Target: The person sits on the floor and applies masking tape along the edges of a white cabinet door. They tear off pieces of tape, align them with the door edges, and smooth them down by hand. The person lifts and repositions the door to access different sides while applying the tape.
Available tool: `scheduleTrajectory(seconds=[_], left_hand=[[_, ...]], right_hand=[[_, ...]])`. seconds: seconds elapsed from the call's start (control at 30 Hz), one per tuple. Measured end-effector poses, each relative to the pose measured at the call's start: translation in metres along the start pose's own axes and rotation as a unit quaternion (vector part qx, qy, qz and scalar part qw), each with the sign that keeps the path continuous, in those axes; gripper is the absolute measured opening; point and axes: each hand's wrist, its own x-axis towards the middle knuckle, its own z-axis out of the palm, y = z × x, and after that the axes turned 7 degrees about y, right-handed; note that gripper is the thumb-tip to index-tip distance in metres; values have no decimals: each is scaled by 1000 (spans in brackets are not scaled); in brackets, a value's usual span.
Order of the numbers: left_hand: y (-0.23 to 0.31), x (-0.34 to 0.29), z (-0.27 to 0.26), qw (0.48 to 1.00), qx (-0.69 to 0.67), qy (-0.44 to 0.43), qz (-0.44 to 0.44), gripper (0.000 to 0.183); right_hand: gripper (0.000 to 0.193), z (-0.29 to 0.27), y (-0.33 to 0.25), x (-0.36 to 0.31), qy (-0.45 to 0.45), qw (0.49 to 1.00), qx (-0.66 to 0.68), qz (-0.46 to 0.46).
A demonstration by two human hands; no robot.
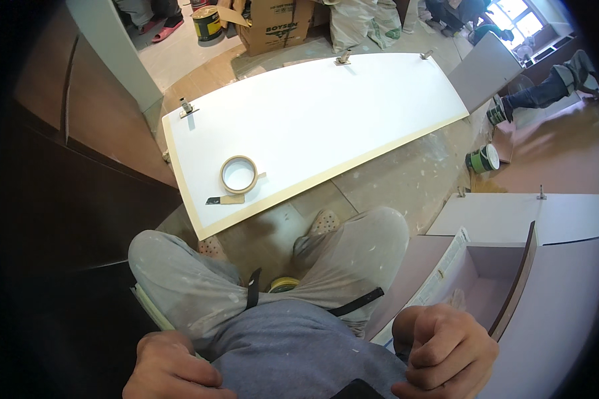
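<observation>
Head view: I saw the tape roll (238, 158) on the white panel (326, 120); left hand (173, 369) and right hand (448, 352), fingers curled closed, sat well short of that panel.

Place: room under renovation | Signs: paint buckets (480, 161), tape-edged panel (326, 120), spattered floor (393, 181)

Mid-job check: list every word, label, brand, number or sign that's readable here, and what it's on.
Cardboard box: large dark lettering, legible but not copied here.
Yellow-and-black can: label too small to read.
Green-and-black bucket: label too blurred to read.
White sack with green print: too blurred to read.
Printed paper strip: too small to read.
White panel, tape roll: no lettering visible.
</observation>
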Motion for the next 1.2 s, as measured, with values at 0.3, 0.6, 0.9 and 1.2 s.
scheduleTrajectory(seconds=[0.3, 0.6, 0.9, 1.2], left_hand=[[-16, 18, 35, 999, -39, 34, 3, 13], [-25, 21, 42, 981, -188, 35, -29, 17], [-106, -49, -28, 816, 256, 233, -463, 24], [-176, -220, -15, 693, 482, 2, -537, 29]], right_hand=[[17, -18, -25, -15, 62, 995, -82, 18], [26, 1, -31, -32, 243, 967, -48, 57], [19, -131, 16, -126, 471, 822, -127, 295], [32, -61, 140, -106, -231, 748, -248, 571]])
